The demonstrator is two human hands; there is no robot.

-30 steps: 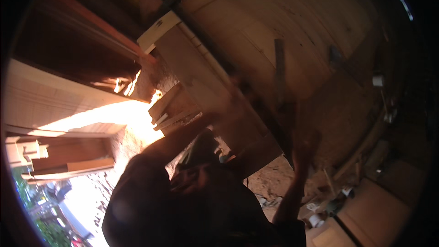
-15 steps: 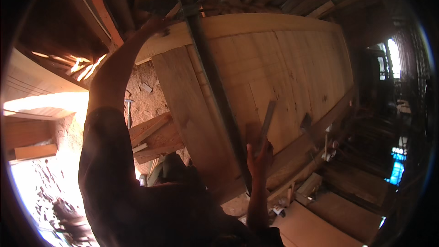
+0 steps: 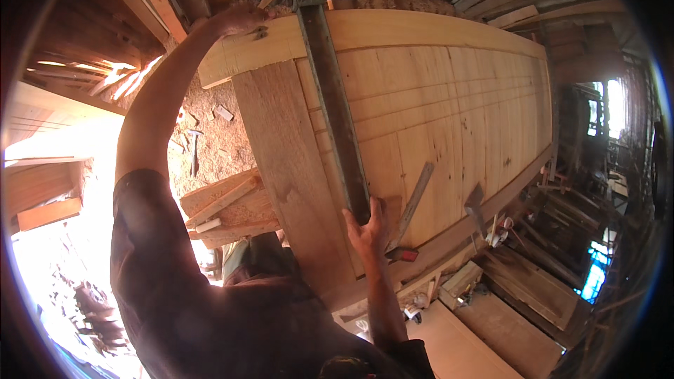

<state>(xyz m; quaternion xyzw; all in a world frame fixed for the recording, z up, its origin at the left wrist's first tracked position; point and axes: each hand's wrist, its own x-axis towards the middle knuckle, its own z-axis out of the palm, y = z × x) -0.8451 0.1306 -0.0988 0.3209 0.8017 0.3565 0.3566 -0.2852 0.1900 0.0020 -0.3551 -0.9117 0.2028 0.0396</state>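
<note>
A large framed wooden panel, pale and made of joined boards, spreads out before me. A long metal bar clamp crosses it from the far edge toward me. My right hand is closed around the clamp's near end. At the far left corner my left hand holds the edge of the panel's pale outer rail, its fingertips partly hidden. Beside my right hand a try square, with a metal blade and a red patch at its handle, lies on the panel. A brown board forms the panel's near-left end.
A flat-bladed tool rests at the panel's right edge. On the shavings-covered ground to the left lies a hammer, near wood offcuts. Stacked planks fill the back; more boards lie at lower right.
My right hand has let go of the try square, which now lies on the panel, and has taken hold of the bar clamp. My left hand stays at the far corner.
</note>
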